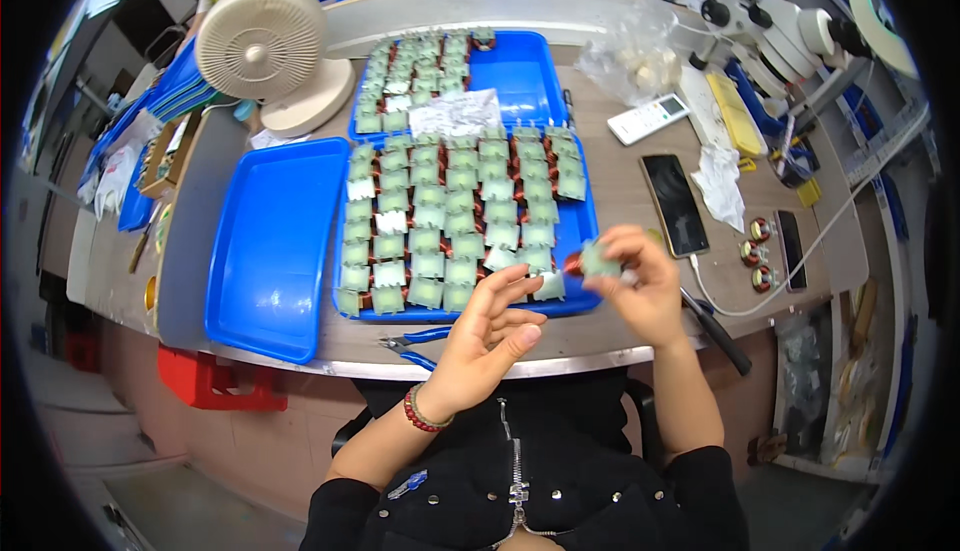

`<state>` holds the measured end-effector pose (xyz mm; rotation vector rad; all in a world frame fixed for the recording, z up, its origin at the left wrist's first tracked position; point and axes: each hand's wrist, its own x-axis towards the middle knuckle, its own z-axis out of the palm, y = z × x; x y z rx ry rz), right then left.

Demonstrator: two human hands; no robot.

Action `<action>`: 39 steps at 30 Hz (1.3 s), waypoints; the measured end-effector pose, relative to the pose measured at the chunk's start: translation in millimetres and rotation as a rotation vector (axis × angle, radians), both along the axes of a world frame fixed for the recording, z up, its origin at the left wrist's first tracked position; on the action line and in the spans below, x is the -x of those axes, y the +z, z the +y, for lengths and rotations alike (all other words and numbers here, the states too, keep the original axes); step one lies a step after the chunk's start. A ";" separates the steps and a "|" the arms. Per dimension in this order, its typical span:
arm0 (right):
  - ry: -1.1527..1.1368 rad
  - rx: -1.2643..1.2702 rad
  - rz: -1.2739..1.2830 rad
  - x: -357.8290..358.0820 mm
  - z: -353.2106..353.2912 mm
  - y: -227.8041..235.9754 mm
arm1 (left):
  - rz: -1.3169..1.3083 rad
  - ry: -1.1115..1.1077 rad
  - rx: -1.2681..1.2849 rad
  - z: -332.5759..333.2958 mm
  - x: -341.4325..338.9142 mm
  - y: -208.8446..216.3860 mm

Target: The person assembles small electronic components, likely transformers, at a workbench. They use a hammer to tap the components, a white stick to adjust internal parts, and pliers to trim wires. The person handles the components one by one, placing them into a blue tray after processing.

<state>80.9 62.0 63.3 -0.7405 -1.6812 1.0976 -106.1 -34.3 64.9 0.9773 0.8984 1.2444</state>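
Note:
Between the fingers of my right hand (pixel 645 286) is a small copper-wound coil (pixel 598 259) with a pale green plate on it. It is held over the right front corner of a blue tray (pixel 590 221). My left hand (pixel 492 336) is beside it, fingers apart and palm turned toward the coil, with nothing in it. Rows of similar green-plated coils (pixel 428 241) fill most of that tray. Just left of my left hand, blue-handled cutting pliers (pixel 408 341) lie at the table's front edge.
At left lies an empty blue tray (pixel 270 251); behind it stands a beige fan (pixel 260 46). Another blue tray (pixel 520 71) of coils sits farther back. On the right are a phone (pixel 675 204), a white remote control (pixel 648 119), loose coils (pixel 757 253), a black-handled tool (pixel 718 333) and a microscope (pixel 790 41).

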 end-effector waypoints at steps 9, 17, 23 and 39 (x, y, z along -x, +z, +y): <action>-0.260 -0.257 -0.366 12.6 62.0 -51.4 | 0.305 0.532 -0.174 -37.0 53.1 -9.0; -0.342 -0.350 -0.532 23.3 58.0 -61.3 | 0.682 0.831 -0.085 -81.5 109.5 -60.8; -0.408 -0.268 -0.207 -12.1 43.7 -56.7 | 1.151 0.906 -0.494 -64.1 101.7 -85.5; -0.535 -0.378 -0.507 -87.3 24.6 -79.8 | 1.551 1.094 -0.607 -68.9 93.3 -107.9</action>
